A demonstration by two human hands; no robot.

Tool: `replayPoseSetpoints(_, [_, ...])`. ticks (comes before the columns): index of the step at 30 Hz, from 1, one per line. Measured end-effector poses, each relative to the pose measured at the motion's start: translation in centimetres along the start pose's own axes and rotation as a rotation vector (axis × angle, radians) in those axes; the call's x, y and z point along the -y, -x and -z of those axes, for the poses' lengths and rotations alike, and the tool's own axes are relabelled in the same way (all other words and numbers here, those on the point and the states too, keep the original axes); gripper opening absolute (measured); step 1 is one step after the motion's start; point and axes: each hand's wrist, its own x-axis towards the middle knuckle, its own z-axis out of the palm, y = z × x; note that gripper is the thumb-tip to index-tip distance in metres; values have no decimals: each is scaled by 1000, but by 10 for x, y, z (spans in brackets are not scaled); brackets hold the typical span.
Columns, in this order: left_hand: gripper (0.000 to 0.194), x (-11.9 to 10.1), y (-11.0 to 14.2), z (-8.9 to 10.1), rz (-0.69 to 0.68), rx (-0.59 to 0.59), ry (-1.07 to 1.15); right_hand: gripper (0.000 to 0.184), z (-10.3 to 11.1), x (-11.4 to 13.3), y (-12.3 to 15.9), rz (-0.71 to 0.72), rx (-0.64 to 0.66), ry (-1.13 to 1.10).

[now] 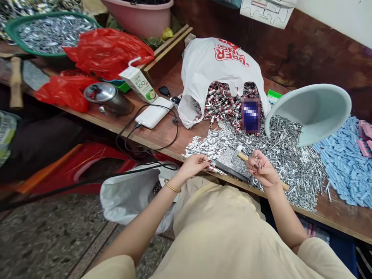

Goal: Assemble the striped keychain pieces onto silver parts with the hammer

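My left hand [195, 164] is at the table's front edge, fingers pinched on a small red-and-silver metal piece [213, 169]. My right hand [261, 170] is raised just above the table, fingers curled round a small silver metal part [259, 164]. Between the hands lies a small hammer [238, 154] on a grey stone slab [232, 162]. A heap of silver metal parts [290, 155] spreads across the table behind and to the right of my right hand.
A white plastic bag [221, 66] of red-and-silver pieces stands behind the heap. A tipped pale-blue basin [314, 108] and blue plastic pieces [345, 162] lie right. A power bank [154, 112] with cables, juice carton [139, 83], metal lid [100, 93], red bags [107, 50], green basin [49, 33] sit left.
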Motion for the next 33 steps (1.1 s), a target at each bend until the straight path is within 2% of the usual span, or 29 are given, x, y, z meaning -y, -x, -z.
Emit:
replayPoseSetpoints(4, [20,3,-2,-1,-15,-15,-75,43,-6,-5,-5,3,-9,-36])
replayPoseSetpoints(8, [13,5,-6,0,-17,-27,-193,30,-22,-16,-24,-105,-18,43])
replayPoseSetpoints(11, [11,7,-8,-1,-8,-8,-197,23,-42,-25,-46,-127,85,274])
replayPoseSetpoints(15, [8,8,-9,-3,16,-6,-157,17,-63,-32,-71,66,217,766])
replayPoseSetpoints(18, [6,9,-10,-4,27,-5,-118,17,-66,-39,-78,184,268,988])
replayPoseSetpoints(21, [5,11,-10,-4,-4,-24,-120,21,-63,-48,-76,255,249,1033])
replayPoseSetpoints(27, [5,14,-11,-4,-31,-30,-129,15,-63,-64,-66,319,109,1014])
replayPoseSetpoints(33, [7,10,-10,-4,-31,-4,-72,15,-66,-65,-67,302,113,1048])
